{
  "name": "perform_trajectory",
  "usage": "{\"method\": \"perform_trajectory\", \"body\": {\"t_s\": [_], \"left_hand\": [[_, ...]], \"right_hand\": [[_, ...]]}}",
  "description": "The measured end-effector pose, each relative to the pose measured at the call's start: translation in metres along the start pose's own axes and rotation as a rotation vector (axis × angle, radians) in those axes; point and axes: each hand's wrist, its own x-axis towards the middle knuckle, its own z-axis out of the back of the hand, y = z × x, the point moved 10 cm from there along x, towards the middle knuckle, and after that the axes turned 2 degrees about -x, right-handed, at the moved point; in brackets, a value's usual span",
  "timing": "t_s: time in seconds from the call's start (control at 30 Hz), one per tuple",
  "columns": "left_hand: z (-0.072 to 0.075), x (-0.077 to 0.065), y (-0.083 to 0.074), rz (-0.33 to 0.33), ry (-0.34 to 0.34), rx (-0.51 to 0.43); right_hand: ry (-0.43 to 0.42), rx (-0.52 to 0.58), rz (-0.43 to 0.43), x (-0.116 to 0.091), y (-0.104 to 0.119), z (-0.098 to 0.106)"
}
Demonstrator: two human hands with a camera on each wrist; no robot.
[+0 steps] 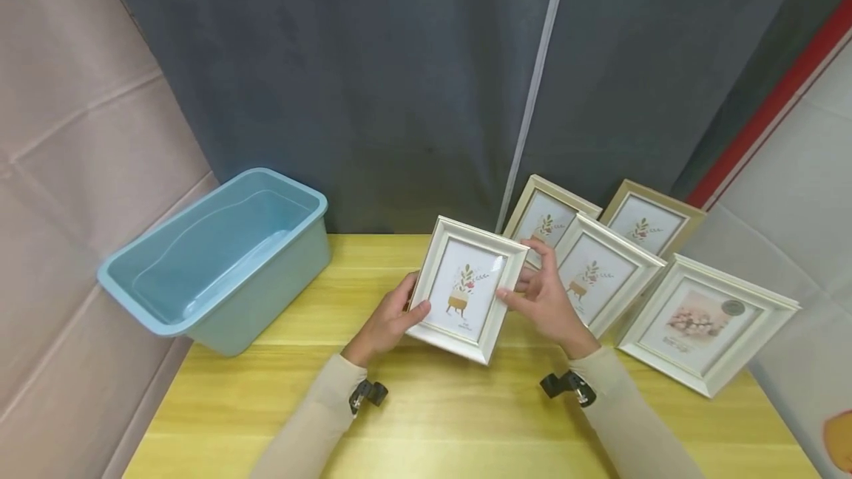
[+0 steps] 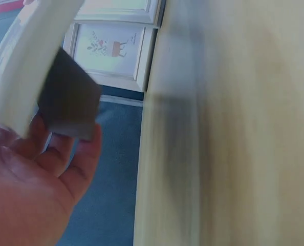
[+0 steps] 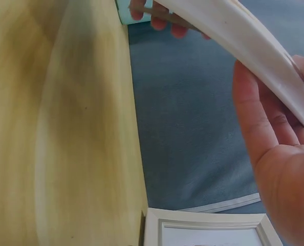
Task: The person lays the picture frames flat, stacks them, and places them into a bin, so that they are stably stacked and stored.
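Note:
Both hands hold a white picture frame (image 1: 467,287) with a potted-plant print, raised above the table and tilted. My left hand (image 1: 393,320) grips its left edge, thumb on the front. At the right edge, my right hand (image 1: 549,301) pinches it between thumb and fingers. In the left wrist view, a dark stand flap (image 2: 70,97) sticks out behind the frame, with the left fingers (image 2: 83,164) against it. The right wrist view shows the frame's edge (image 3: 244,38) between the right thumb and fingers (image 3: 252,107).
Several more frames stand at the right: a white one (image 1: 592,276), gold-edged ones (image 1: 655,224) behind, and a white one with a blossom print (image 1: 699,324) nearest. A blue plastic tub (image 1: 266,287) stands on the table (image 1: 439,420) at the left. A grey curtain (image 1: 366,94) hangs behind.

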Motion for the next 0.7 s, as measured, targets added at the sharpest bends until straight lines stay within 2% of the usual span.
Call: {"method": "perform_trajectory", "body": {"t_s": [0.23, 0.47, 0.53, 0.7], "left_hand": [[-0.004, -0.011, 0.000, 0.020, -0.032, -0.060], [0.001, -0.019, 0.012, 0.089, -0.112, -0.090], [0.002, -0.021, 0.013, 0.083, -0.140, -0.103], [0.003, -0.023, 0.005, 0.025, -0.215, -0.207]], "right_hand": [[-0.057, 0.001, -0.022, -0.006, -0.010, 0.006], [-0.143, 0.044, -0.068, -0.013, -0.018, 0.013], [-0.166, 0.057, -0.076, -0.014, -0.019, 0.015], [-0.238, 0.059, -0.101, -0.017, -0.020, 0.019]]}}
